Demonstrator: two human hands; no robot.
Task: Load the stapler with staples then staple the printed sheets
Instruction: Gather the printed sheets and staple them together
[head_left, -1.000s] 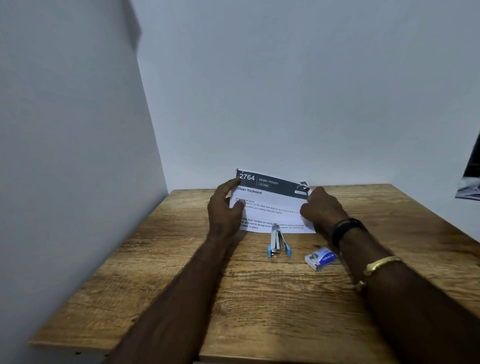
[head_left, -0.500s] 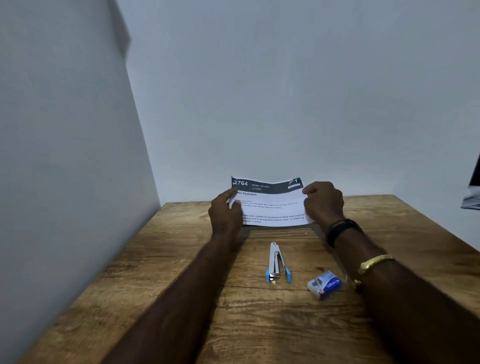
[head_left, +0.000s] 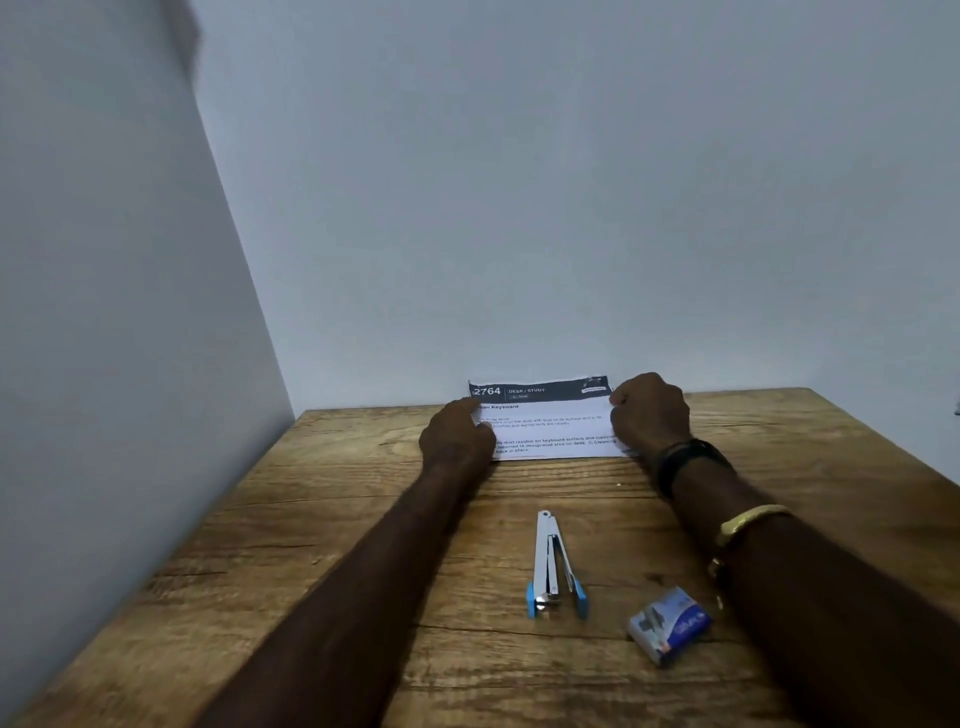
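- Plain pale walls fill the upper two thirds of the frame, meeting in a corner at the left, with a wood-grain counter spread across the lower third.
- Both bare arms reach up from the bottom edge toward the centre of the frame.
- At the far edge of the counter, right against the back wall, are the printed sheets, white with a dark header band across the top reading "2764".
- Left hand has the left edge of the sheets, thumb on top of the paper, fingers curled around the margin.
- Right hand is clenched on the right edge, knuckles up, covering that side of the page.
- The top of the sheets lifts off the counter against the wall; the bottom edge sits down on the wood.
- A black wristband and a gold bangle are on the right forearm.
- Below centre, well apart from the sheets, the stapler lies untouched on the counter: silver metal, blue ends, hinged open in a narrow V with the pivot pointing toward the paper.
- Lower right of it, near the right forearm, rests a small blue and white staple box, tilted at an angle; I cannot tell whether it is opened.
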